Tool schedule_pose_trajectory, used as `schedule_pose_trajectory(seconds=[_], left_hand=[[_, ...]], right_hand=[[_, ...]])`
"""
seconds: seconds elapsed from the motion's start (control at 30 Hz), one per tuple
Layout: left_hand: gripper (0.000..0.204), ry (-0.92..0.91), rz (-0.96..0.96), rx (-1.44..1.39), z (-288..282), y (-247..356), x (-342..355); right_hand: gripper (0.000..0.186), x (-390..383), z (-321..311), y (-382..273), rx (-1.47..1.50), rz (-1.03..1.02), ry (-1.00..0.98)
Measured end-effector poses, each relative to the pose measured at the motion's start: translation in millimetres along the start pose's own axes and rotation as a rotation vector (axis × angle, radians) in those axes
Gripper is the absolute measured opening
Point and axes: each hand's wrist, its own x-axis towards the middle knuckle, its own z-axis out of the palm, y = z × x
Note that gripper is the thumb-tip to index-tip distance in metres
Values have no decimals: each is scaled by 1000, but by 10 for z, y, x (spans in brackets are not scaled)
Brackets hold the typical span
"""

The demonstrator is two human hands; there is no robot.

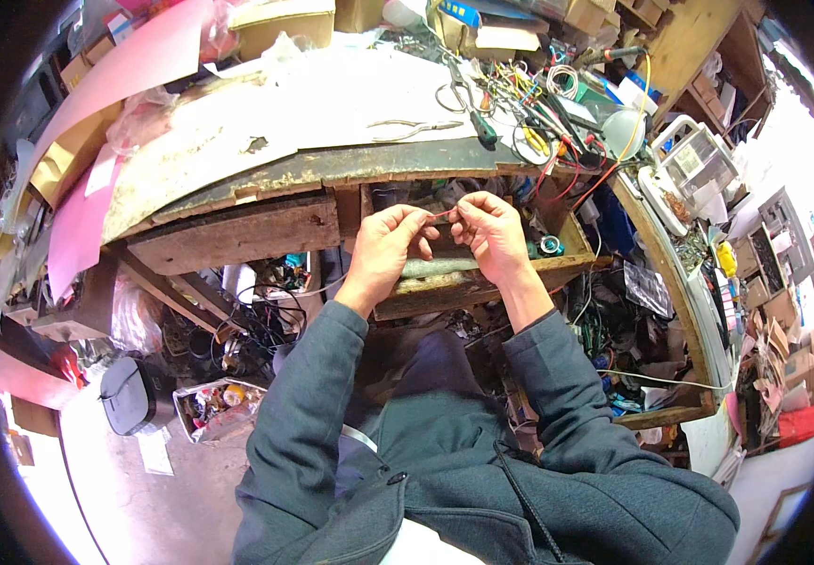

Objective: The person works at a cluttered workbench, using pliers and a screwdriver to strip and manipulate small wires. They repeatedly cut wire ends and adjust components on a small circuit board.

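Observation:
A short, thin red wire (pixel 440 216) is stretched between my fingertips, above an open wooden drawer (pixel 454 285) at the bench front. My left hand (pixel 388 247) pinches one end of it between thumb and forefinger. At the other end, my right hand (pixel 492 235) is closed in a pinch too. What the fingertips cover is too small to make out. On the bench beyond my hands lie pliers (pixel 416 127) with their handles apart. Farther right, scissors (pixel 459 89) and a dark green-handled tool (pixel 482 127) lie beside a heap of cables.
The worn wooden workbench (pixel 284 169) curves across in front of me. Tangled leads and tools (pixel 558 113) crowd its right side. Pink sheets (pixel 124 75) hang at the left. Below stand a black bin (pixel 129 395) and a box of scraps (pixel 219 411). Clutter fills the lower right shelf.

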Motion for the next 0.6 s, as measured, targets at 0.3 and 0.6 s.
schedule_pose_trajectory(seconds=[0.3,0.6], left_hand=[[23,-94,-32,-29,-15,0,-34],[27,-7,-15,-37,11,22,-38]], right_hand=[[10,40,-16,89,63,-35,32],[12,36,40,66,-2,-74,31]])
